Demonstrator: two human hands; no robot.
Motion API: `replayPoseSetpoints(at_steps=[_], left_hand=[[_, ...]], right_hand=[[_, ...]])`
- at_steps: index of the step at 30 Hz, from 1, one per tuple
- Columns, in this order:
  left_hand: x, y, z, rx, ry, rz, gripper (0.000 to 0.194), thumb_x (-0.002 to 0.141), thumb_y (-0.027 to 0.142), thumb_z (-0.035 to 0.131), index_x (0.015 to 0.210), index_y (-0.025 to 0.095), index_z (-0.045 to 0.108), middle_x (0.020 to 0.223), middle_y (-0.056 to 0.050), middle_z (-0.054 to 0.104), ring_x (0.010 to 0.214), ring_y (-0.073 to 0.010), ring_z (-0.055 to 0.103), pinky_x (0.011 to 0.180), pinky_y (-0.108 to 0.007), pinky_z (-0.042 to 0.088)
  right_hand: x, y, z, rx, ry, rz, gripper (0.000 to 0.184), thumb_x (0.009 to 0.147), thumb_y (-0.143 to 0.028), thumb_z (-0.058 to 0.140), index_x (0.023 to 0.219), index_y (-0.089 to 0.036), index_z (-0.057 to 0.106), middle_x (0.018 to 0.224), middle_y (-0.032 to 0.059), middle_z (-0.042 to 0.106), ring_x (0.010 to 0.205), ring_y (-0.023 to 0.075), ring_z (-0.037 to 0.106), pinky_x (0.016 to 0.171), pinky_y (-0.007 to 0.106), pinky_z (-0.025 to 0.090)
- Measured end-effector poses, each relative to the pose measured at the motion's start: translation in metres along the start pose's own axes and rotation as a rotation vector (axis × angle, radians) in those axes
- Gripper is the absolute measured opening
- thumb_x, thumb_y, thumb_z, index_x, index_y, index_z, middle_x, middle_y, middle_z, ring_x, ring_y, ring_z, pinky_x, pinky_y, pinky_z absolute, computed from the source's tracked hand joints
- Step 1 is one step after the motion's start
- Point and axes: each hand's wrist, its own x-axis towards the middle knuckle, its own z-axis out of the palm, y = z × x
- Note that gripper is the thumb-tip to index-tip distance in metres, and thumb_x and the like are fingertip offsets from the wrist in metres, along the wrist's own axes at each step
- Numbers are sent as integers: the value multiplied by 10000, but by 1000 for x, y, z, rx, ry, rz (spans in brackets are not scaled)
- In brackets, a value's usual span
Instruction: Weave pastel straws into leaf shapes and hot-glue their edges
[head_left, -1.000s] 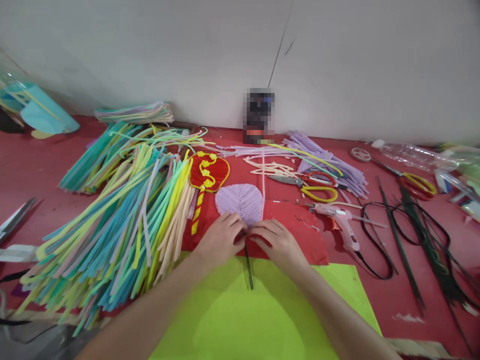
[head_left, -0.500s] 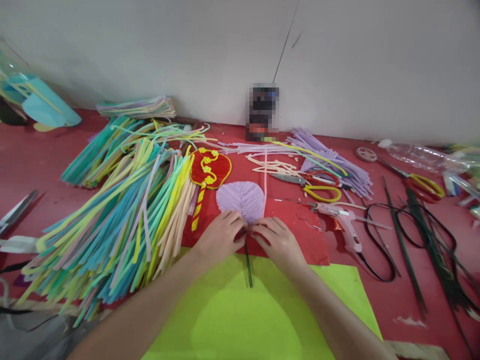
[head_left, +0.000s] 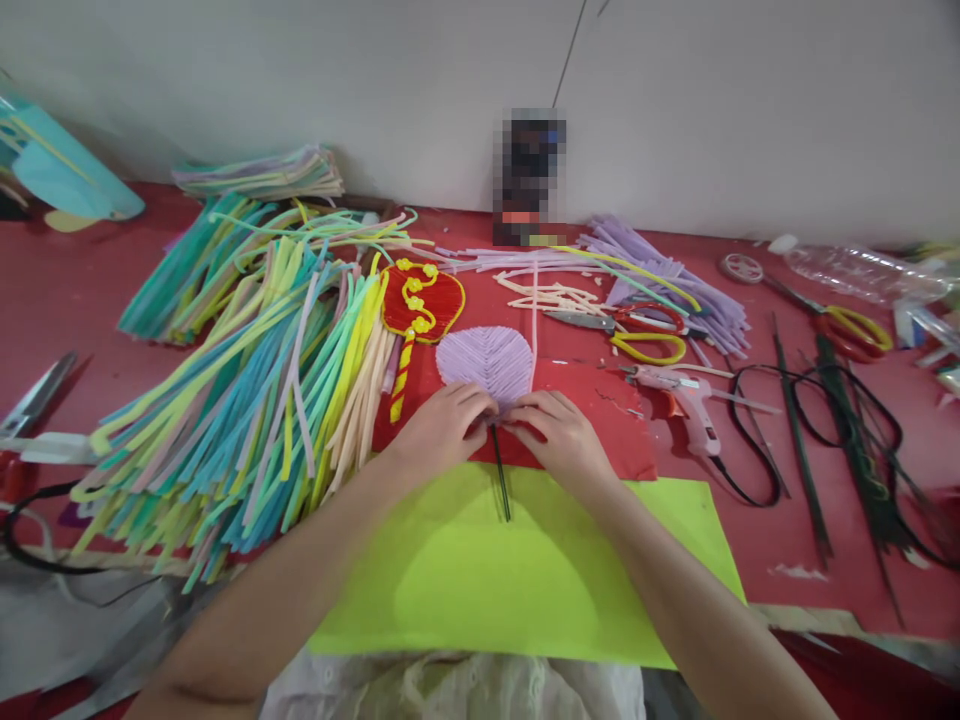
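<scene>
A lilac leaf-shaped fan of pipe cleaners [head_left: 486,362] lies at the middle of the table, its ribs slanting from a central line. At its lower tip my left hand [head_left: 459,420] pinches the base from the left. My right hand [head_left: 553,428] pinches the same base from the right, its fingertips close to the left ones. Dark thin stems [head_left: 502,485] point down toward me from between the hands. What exactly lies under the fingertips is hidden. Left of the lilac fan rests a red fan with yellow trim [head_left: 424,300] and a striped handle.
Pipe cleaners in many colours [head_left: 247,400] heap on the left. A pink glue gun [head_left: 694,405], scissors [head_left: 645,330] and a lilac bundle [head_left: 667,280] lie right. Yellow-green paper [head_left: 525,580] covers the near edge. A blurred-out device [head_left: 529,175] stands against the wall.
The view has tilted down, so everything sits higher in the picture and the table's near edge shows. Both hands keep their pinch at the base of the lilac fan.
</scene>
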Motion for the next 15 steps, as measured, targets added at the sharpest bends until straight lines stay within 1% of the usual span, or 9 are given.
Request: replayPoseSetpoints(at_steps=[9,15], left_hand=[[1,0,6,20,36,5,79,861,119,533,923,154,568,943,-46,606,936,-190,549,869,-357,476],[1,-1,6,42,29,31,96,837,95,550,918,140,577,941,-52,603,929,-192,548,864,-362,478]], right_hand=[[0,0,0,21,-11,16,156,913,-232,526,884,-232,679,916,49,688,836,187,609,783,363,494],[0,0,-1,23,-19,25,104,897,-205,545,927,-212,644,934,55,685,846,200,596,781,362,482]])
